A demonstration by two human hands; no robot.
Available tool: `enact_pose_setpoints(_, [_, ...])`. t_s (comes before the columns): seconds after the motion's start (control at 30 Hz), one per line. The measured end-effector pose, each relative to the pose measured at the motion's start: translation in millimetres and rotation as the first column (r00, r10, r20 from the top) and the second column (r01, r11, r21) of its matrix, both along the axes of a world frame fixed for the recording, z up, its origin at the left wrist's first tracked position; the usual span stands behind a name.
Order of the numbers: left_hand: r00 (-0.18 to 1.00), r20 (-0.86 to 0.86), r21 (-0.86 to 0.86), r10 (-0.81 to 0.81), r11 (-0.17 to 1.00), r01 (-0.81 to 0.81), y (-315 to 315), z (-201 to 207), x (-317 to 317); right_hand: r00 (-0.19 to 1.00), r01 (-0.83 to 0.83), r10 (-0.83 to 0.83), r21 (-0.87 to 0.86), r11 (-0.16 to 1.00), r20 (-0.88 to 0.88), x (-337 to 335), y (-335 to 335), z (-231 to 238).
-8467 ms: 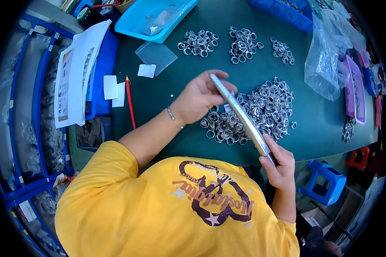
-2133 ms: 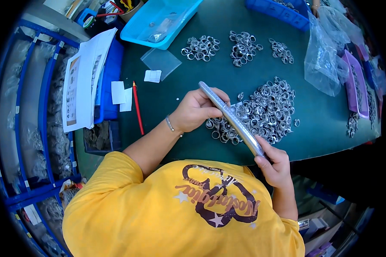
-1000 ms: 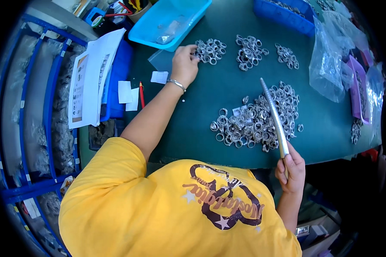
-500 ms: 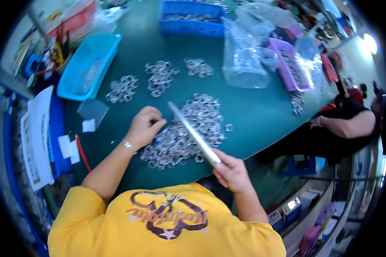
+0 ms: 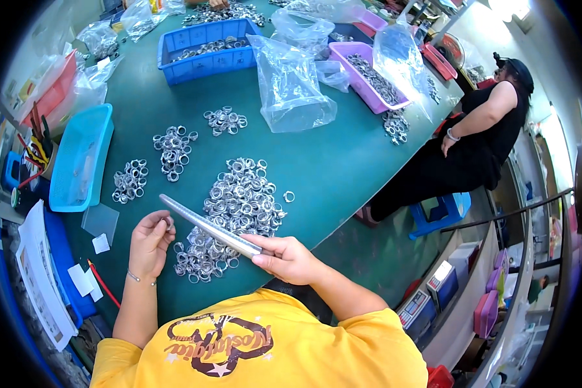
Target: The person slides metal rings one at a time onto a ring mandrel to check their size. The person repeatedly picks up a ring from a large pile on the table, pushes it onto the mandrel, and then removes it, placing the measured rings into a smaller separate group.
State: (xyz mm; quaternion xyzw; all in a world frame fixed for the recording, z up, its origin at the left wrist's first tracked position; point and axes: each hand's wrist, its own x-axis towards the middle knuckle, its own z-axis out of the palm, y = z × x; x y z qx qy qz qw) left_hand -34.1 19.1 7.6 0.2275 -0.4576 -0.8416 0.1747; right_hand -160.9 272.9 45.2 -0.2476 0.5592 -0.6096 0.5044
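My right hand (image 5: 284,258) is closed around the thick end of a tapered silver ring mandrel (image 5: 204,224). The mandrel slants up to the left across a big pile of silver rings (image 5: 242,197), its thin end close to my left hand (image 5: 149,246). Between the thumb and fingertips of that hand, left of the pile, a small silver ring (image 5: 169,224) is pinched, partly hidden. Three smaller heaps of rings lie beyond: a left heap (image 5: 130,181), a middle heap (image 5: 174,152) and a right heap (image 5: 225,121). One loose ring (image 5: 289,196) lies right of the pile.
On the green table (image 5: 343,171) stand a turquoise tray (image 5: 103,139), a blue basket (image 5: 174,76) of rings and a purple basket (image 5: 375,103) with more. Clear plastic bags (image 5: 291,97) lie between baskets. A red pencil (image 5: 103,284) is at left. Another person (image 5: 478,136) sits at right.
My left hand has come away from the pile's edge to its left, fingertips pinched on a ring. The mandrel has tilted flatter, its thin end swung left toward that hand. The view has shifted.
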Motion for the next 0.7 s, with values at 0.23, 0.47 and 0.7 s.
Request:
enact_pose_setpoints(0.23, [0.997, -0.028, 0.145, 0.078, 0.987, -0.073, 2.0, 0.3, 3.0, 1.0, 0.02, -0.02, -0.031, 0.999, -0.007, 1.4, -1.4, -4.9])
enact_pose_setpoints(0.47, [0.979, -0.202, 0.298, 0.002, 0.953, 0.059, -4.8, -0.9, 4.2, 0.954, 0.087, -0.077, 0.024, 0.996, -0.289, 2.8, 7.8, -13.7])
enact_pose_setpoints(0.7, [0.963, -0.26, 0.374, 0.07, 0.927, 0.033, -13.2, -13.2, 15.7, 0.845, -0.034, 0.062, 0.063, 0.997, -0.531, 8.1, 5.3, -2.2])
